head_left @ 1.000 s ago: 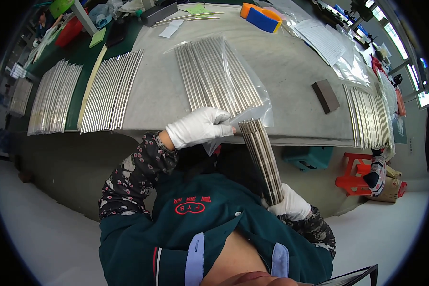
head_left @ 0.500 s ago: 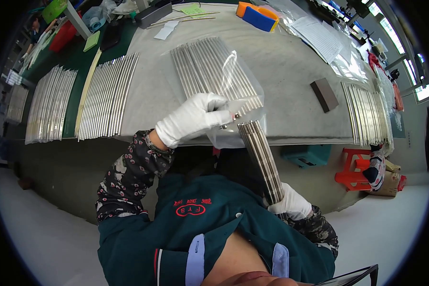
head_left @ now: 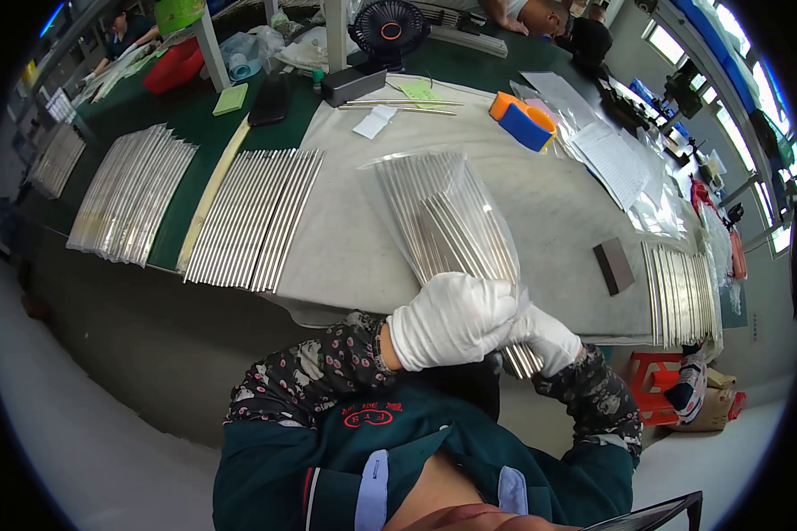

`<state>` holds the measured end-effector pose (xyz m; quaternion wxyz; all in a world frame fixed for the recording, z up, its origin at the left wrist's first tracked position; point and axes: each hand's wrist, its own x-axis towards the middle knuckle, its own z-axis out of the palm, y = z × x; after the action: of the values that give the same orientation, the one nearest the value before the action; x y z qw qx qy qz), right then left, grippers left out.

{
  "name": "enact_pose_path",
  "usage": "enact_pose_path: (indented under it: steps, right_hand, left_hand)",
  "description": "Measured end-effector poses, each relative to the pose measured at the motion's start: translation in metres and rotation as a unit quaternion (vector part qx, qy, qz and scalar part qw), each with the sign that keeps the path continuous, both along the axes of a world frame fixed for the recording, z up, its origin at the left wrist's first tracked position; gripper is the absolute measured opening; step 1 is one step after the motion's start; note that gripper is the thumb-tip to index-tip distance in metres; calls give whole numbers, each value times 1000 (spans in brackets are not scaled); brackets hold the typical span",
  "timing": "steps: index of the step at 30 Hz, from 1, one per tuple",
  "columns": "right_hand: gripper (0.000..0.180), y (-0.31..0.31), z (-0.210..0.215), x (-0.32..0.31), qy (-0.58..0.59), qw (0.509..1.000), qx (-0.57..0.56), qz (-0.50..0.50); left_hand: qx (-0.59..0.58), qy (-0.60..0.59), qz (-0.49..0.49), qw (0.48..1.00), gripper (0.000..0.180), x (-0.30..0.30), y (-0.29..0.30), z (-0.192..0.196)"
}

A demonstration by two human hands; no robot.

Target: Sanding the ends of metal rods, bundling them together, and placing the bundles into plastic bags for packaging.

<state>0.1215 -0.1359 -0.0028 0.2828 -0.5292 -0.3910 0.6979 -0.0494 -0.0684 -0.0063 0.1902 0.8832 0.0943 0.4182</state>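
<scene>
Metal rods (head_left: 522, 361), right grip (head_left: 551, 339) clamped on nearer ends, hold of left grip (head_left: 453, 320) unclear

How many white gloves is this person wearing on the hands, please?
2. One white glove covers the left hand, at the lower end of the clear bag; the other covers the right hand, beside it, by the protruding metal rods. Both show, though they partly overlap.

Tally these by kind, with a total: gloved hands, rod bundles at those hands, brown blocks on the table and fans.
White-gloved hands: 2
Bundle of slender silver metal rods at those hands: 1
Dark brown rectangular block: 1
Black round fan: 1
Total: 5
</scene>
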Motion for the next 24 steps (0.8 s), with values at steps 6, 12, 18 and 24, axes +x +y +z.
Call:
enact_pose_path:
  steps: [6, 12, 18, 24]
  right_hand:
    - [46, 95, -4, -15, -447, 778, 374, 236]
    - [45, 110, -13, -25, -408, 828, 382, -56]
    - [48, 99, -41, -1, -368, 801, 461, -98]
    - [57, 67, -26, -7, -298, 875, 309, -225]
  left_hand:
    - [-10, -85, 40, 996, 16, 6, 9, 1]
    - [33, 76, 196, 977, 12, 3, -7, -18]
    - [15, 181, 187, 965, 11, -8, -15, -34]
    - [93, 89, 115, 985, 14, -1, -20, -36]
